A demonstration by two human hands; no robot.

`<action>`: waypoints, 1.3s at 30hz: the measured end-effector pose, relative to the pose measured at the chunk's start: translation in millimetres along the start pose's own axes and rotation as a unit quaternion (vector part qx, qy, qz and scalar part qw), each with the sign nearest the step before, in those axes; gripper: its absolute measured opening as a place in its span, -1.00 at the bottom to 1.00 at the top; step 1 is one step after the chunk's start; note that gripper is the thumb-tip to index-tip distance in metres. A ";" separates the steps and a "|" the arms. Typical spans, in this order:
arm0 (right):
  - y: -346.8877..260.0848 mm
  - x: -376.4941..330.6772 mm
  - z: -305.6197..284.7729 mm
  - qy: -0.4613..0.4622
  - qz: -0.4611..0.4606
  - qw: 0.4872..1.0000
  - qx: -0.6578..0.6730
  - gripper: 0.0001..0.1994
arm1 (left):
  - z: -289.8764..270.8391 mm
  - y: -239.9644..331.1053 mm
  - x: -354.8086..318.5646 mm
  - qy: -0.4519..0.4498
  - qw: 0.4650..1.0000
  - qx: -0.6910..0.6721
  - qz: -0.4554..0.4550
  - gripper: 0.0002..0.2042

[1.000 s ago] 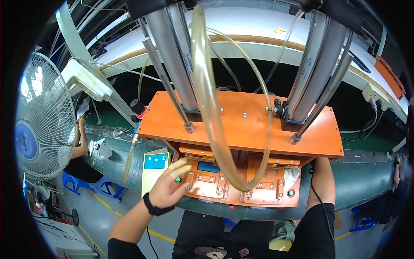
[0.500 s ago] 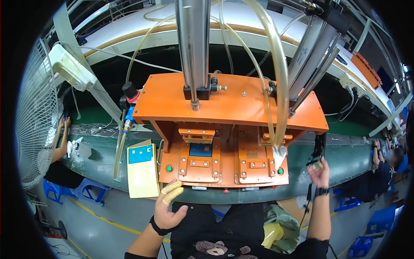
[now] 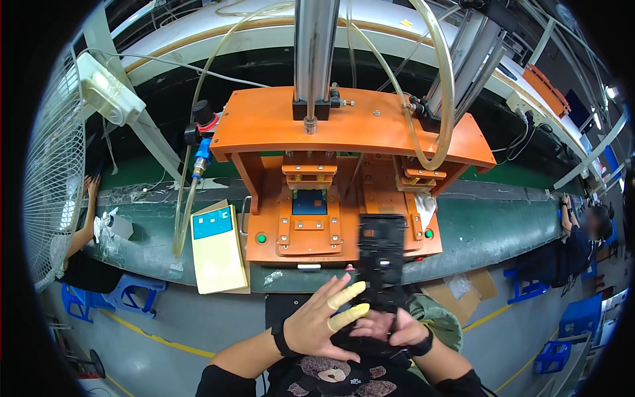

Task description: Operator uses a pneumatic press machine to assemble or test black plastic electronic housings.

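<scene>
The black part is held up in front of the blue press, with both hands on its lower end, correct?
Not quite: the press is orange, not blue. The head view shows the black part raised in front of it, with the left hand and right hand at its lower end.

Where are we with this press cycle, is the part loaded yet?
Not loaded yet. The orange press stands raised, and its left nest holds a blue-faced piece. In hand: both hands hold a black flat part upright in front of the press, right hand below it, left hand with yellow finger cots beside it. Left, as far as I can judge: seating the part and pressing the green buttons.
</scene>
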State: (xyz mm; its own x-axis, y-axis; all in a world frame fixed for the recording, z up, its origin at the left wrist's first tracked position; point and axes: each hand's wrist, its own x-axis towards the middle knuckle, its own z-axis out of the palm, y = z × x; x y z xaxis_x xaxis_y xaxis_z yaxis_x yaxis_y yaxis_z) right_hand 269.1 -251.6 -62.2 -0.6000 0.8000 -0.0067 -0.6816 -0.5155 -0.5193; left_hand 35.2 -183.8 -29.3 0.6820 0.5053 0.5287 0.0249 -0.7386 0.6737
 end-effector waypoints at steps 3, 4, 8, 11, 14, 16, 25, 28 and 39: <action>6.1 34.1 17.5 -0.071 0.063 0.993 0.069 -0.09 | -15.3 1.8 -6.8 0.002 0.997 0.076 -0.032 -0.23; 8.3 41.7 13.8 -0.063 0.089 0.992 0.063 -0.01 | -19.0 -0.3 -12.9 0.021 0.994 0.107 -0.029 -0.30; 12.1 70.7 5.6 -0.075 0.082 0.993 0.048 0.01 | -38.8 -0.9 -9.7 0.046 0.989 0.134 -0.046 -0.29; 8.5 87.9 3.6 -0.039 0.033 0.998 0.041 -0.03 | -55.7 -17.2 2.8 0.030 0.988 0.130 -0.078 -0.27; 7.1 91.7 -8.4 -0.035 -0.039 0.998 -0.039 -0.18 | -74.8 -44.0 18.4 0.020 0.981 0.173 -0.084 -0.24; 12.3 79.5 -16.1 -0.012 -0.074 0.995 -0.070 -0.21 | -86.5 -64.4 26.3 0.007 0.973 0.205 -0.106 -0.24; 9.3 18.2 -35.0 0.019 -0.055 0.971 -0.232 -0.30 | -112.0 -90.3 52.0 -0.084 0.951 0.272 -0.123 -0.32; 4.2 4.9 -36.5 0.032 -0.053 0.968 -0.242 -0.34 | -114.6 -84.8 57.3 -0.107 0.947 0.281 -0.112 -0.31; 2.3 25.0 -35.9 -0.038 -0.049 0.964 -0.260 -0.35 | -118.1 -78.6 39.9 -0.096 0.960 0.230 -0.131 -0.03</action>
State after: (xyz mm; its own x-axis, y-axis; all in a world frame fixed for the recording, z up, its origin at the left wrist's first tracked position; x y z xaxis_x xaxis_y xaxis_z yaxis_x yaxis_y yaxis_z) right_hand 267.7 -221.8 -94.3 -0.5849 0.8026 0.1167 -0.4470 -0.1989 -0.8721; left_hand -25.8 -52.9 -0.2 0.7292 0.6416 0.2379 0.5039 -0.7387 0.4476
